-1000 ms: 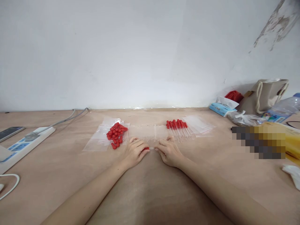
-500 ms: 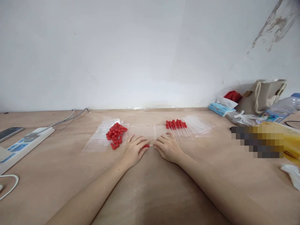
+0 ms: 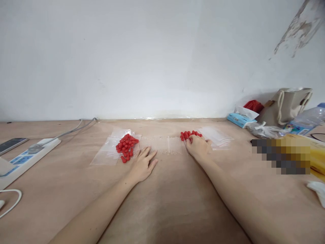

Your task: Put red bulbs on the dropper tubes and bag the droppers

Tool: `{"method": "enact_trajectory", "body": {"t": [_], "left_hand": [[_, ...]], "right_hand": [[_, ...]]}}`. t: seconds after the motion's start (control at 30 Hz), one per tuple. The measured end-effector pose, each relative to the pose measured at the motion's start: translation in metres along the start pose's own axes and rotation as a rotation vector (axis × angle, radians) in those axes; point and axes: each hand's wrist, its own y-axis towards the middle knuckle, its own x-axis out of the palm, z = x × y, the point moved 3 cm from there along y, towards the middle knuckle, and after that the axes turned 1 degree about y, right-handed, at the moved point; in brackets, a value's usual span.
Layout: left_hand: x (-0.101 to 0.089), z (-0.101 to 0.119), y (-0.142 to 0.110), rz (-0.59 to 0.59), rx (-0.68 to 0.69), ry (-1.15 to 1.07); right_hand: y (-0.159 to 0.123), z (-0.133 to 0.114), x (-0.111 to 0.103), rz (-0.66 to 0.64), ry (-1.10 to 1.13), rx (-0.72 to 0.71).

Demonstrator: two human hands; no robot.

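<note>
My left hand [image 3: 144,166] lies palm down with its fingers spread, nothing in it. Its fingertips rest by the left end of a row of clear thin tubes [image 3: 162,145]. Left of it, a heap of red rubber bulbs [image 3: 125,145] sits on clear zip bags [image 3: 103,154]. On the right, droppers with red bulbs [image 3: 186,135] lie side by side. Over them is my right hand [image 3: 199,146], its fingers closed around what seems to be one dropper, mostly hidden by the hand. The hand also covers most of the droppers' clear stems.
More clear bags [image 3: 215,137] lie beyond my right hand. A power strip [image 3: 27,157] and a phone [image 3: 12,145] are at the left. Far right are a tissue pack [image 3: 240,120], a cloth bag [image 3: 276,108], a plastic bottle [image 3: 309,117] and a yellow package [image 3: 315,154].
My hands have parted from around a red-bulbed dropper in the middle. The right moved right, onto the row of droppers; the left stayed near its place and spread its fingers.
</note>
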Motion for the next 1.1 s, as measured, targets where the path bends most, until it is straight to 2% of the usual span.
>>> {"method": "enact_trajectory", "body": {"t": [0.17, 0.27, 0.4, 0.53, 0.67, 0.8, 0.93, 1.0, 1.1], "left_hand": [[0.003, -0.003, 0.000, 0.012, 0.004, -0.008], [0.006, -0.005, -0.001, 0.034, 0.015, -0.021], [0.005, -0.001, -0.002, 0.071, 0.037, 0.015], [-0.015, 0.002, -0.001, 0.180, -0.046, 0.146], [-0.040, -0.016, 0.004, 0.193, -0.231, 0.331], [-0.052, -0.036, 0.006, 0.148, -0.349, 0.457], [-0.051, -0.042, 0.004, 0.066, -0.408, 0.516], [-0.049, -0.041, 0.003, 0.028, -0.414, 0.517], [-0.047, -0.040, 0.004, -0.007, -0.410, 0.509]], "right_hand": [[-0.007, -0.007, 0.000, 0.053, 0.001, -0.092], [-0.013, -0.017, -0.003, -0.018, -0.024, -0.146], [-0.016, -0.027, -0.003, -0.144, -0.061, -0.143], [-0.013, -0.031, -0.001, -0.232, -0.054, -0.067], [-0.008, -0.031, 0.002, -0.308, -0.037, 0.030], [-0.008, -0.031, 0.004, -0.285, -0.038, 0.043], [-0.009, -0.029, 0.006, -0.255, -0.017, 0.046], [-0.011, -0.028, 0.005, -0.194, 0.009, 0.028], [-0.018, -0.026, 0.001, -0.011, 0.062, -0.029]]}}
